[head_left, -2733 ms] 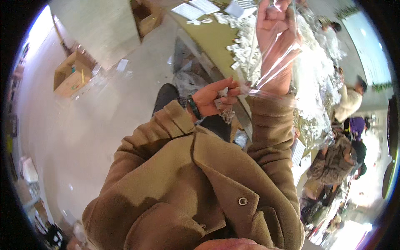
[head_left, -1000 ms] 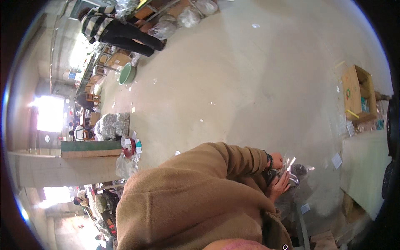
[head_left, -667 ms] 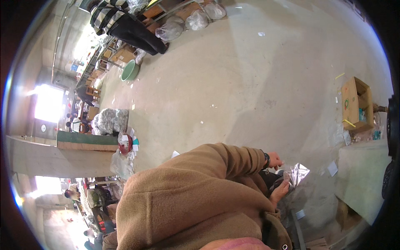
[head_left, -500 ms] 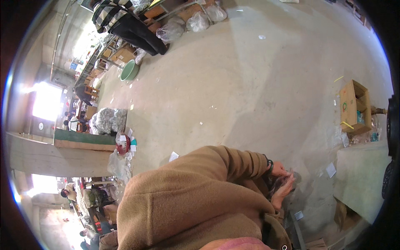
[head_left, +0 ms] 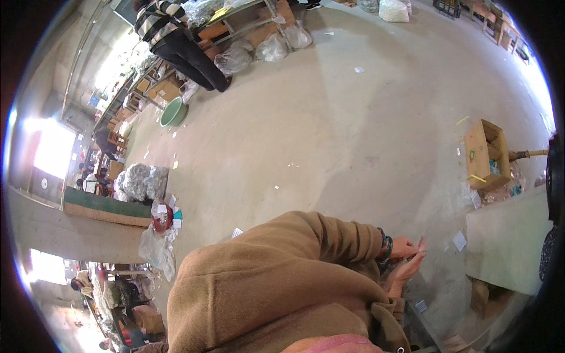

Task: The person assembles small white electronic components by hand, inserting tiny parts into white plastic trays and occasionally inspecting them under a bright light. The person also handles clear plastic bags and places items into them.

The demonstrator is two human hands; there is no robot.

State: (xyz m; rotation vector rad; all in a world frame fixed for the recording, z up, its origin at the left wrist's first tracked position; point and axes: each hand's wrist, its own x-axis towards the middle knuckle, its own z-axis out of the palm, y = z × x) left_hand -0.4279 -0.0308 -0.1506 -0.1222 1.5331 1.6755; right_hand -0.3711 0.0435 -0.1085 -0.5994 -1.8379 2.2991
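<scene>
Both hands are close together at the lower right, in front of my brown coat (head_left: 265, 270). My left hand (head_left: 403, 247), with dark bands at its wrist, has its fingers drawn together. My right hand (head_left: 406, 269) lies just below it, fingers also closed, and the fingertips of both hands meet. Something thin and partly see-through seems to be between them, but it is too small and blurred to name. A dark, shiny patch shows between the wrists, mostly covered by the sleeve and hands.
An open cardboard box (head_left: 484, 156) stands at the right beside a broom (head_left: 527, 154). Below it is a pale, flat-topped surface (head_left: 503, 241). Paper scraps lie on the concrete floor (head_left: 329, 159). Far left are a green basin (head_left: 174, 112), stuffed clear bags (head_left: 141, 181) and a standing person (head_left: 182, 53).
The view has shifted, so more of the far floor shows at the top right. My hands stay together; the left hand's fingers have moved slightly, and the fingertips stand a little further right.
</scene>
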